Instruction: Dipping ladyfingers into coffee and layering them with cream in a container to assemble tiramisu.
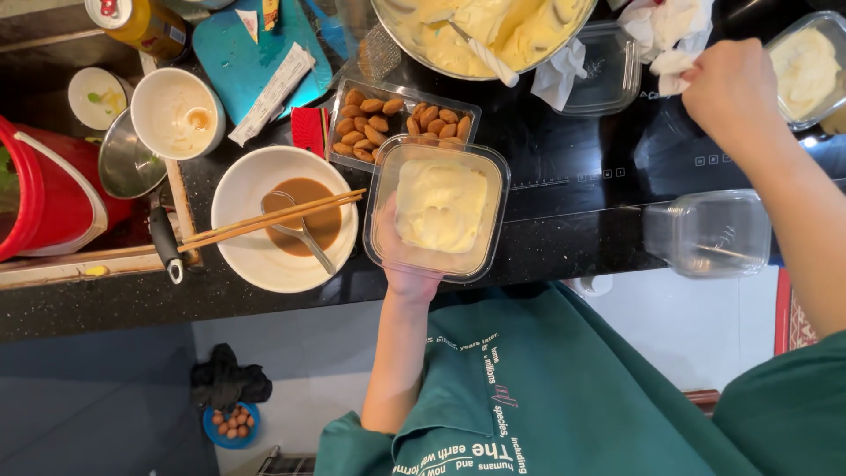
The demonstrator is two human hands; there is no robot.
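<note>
The left hand (401,256) cups a clear square container (438,209) of cream above the near counter edge, while the right hand (727,88), fingers closed, grips crumpled paper towel (663,31) far right, likely for wiping next.

The left forearm rises bare from a rolled green sleeve near the chest and runs straight up to the wrist, elbow bent low. The left hand (407,264) is turned palm up, fingers spread and curled in a cupping grip (only the thumb and the heel of the palm show; the fingertips are hidden). The right arm stretches out far to the right, forearm bare, slanting up and away from the green sleeve at the shoulder. The right hand (730,88) is closed into a loose fist, knuckles upward, fingers pinched together at its far edge.
</note>
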